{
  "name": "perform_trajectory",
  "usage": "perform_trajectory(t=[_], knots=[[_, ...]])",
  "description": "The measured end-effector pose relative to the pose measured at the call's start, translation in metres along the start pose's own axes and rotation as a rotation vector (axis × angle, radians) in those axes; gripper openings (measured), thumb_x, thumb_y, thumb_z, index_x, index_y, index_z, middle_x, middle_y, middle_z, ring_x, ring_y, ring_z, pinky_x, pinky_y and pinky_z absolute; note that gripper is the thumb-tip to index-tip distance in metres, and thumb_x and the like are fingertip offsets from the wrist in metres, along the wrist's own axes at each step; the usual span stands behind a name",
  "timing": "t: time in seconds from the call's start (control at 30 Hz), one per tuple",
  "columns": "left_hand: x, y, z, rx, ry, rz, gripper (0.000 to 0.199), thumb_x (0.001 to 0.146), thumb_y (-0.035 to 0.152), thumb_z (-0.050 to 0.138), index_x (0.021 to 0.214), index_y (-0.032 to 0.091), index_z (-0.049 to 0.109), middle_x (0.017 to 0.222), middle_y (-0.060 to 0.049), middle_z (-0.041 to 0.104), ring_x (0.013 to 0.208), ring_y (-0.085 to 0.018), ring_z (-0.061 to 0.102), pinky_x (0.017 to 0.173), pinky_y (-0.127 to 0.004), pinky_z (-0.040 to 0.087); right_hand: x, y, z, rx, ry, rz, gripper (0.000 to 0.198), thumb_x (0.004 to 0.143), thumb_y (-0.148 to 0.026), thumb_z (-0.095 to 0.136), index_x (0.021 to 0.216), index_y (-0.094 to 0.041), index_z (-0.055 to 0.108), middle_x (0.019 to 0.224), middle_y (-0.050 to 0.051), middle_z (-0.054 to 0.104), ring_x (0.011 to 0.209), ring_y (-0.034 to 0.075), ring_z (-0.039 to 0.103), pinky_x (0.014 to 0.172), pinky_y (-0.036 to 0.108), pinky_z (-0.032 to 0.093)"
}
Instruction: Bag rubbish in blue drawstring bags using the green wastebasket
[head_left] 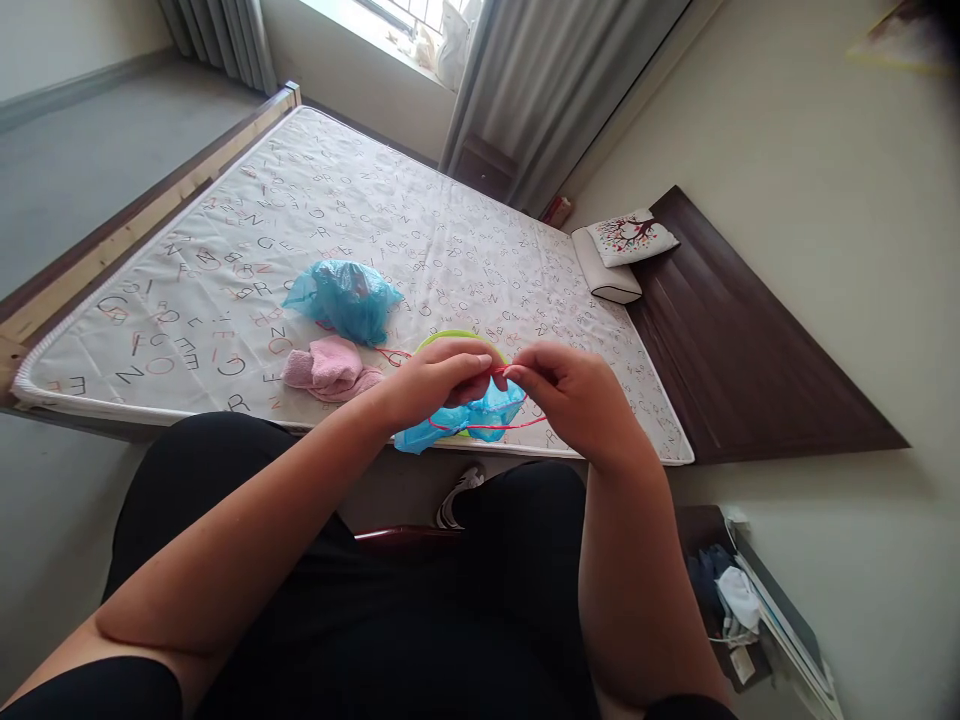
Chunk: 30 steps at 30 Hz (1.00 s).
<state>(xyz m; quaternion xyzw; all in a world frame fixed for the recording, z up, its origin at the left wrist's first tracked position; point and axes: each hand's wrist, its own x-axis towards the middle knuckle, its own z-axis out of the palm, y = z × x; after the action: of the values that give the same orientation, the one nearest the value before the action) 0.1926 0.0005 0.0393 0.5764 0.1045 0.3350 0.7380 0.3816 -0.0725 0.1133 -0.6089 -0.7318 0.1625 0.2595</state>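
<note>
Both hands meet above the mattress's near edge, fingertips pinched close together. My left hand (446,378) and my right hand (566,392) are closed on a thin red string (517,426), which hangs in a loop below them. Another stretch of red string runs left towards a tied-looking blue plastic bag (349,298). Under my hands lies a second piece of blue plastic (491,412), on or in a yellow-green round thing (457,335) mostly hidden by my left hand. To the left is a folded pink towel (334,365).
The mattress (420,240) with printed letters sits in a wooden bed frame (150,220). Pillows (626,245) rest by the dark headboard (750,350). At the lower right stands a shelf with clothes (724,580). Grey curtains (547,80) hang by the window.
</note>
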Motion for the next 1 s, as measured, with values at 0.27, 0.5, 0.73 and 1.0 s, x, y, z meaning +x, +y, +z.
perform_trajectory(t=[0.27,0.5,0.73,1.0], knots=[[-0.003,-0.003,-0.013,0.444,-0.077,0.032,0.016,0.093,0.032,0.069,0.093,0.018,0.077,0.077,-0.002,0.064,0.071,-0.013,0.056,0.063,-0.024,0.041,0.002,0.022,0.003,-0.052,0.365,0.104,0.016,0.100,-0.040,0.066,0.097,-0.024,0.069,0.064,-0.005,0.054,0.058,0.013,0.048,0.058,0.029,0.036],[0.003,-0.019,-0.012,0.470,-0.020,0.041,0.028,0.087,0.043,0.079,0.091,0.017,0.071,0.065,0.006,0.042,0.059,-0.010,0.040,0.055,-0.025,0.031,-0.008,-0.005,-0.001,-0.082,-0.042,-0.149,0.019,0.101,-0.025,0.065,0.118,-0.029,0.070,0.087,-0.002,0.071,0.072,0.014,0.061,0.069,0.029,0.046],[0.000,-0.027,0.013,0.442,-0.204,0.043,0.038,0.091,0.055,0.073,0.084,0.018,0.070,0.079,-0.004,0.065,0.079,-0.020,0.062,0.069,-0.030,0.050,0.007,-0.010,0.019,0.072,0.034,-0.418,0.013,0.102,-0.025,0.064,0.100,-0.027,0.077,0.089,0.001,0.076,0.087,0.018,0.067,0.081,0.034,0.054],[-0.001,-0.032,0.020,0.447,-0.163,-0.063,0.035,0.088,0.051,0.078,0.083,0.016,0.071,0.075,-0.003,0.066,0.071,-0.018,0.062,0.060,-0.026,0.048,0.006,-0.008,0.030,0.147,0.117,-0.132,0.011,0.093,-0.036,0.075,0.100,-0.029,0.079,0.073,-0.003,0.065,0.068,0.014,0.059,0.070,0.030,0.051]])
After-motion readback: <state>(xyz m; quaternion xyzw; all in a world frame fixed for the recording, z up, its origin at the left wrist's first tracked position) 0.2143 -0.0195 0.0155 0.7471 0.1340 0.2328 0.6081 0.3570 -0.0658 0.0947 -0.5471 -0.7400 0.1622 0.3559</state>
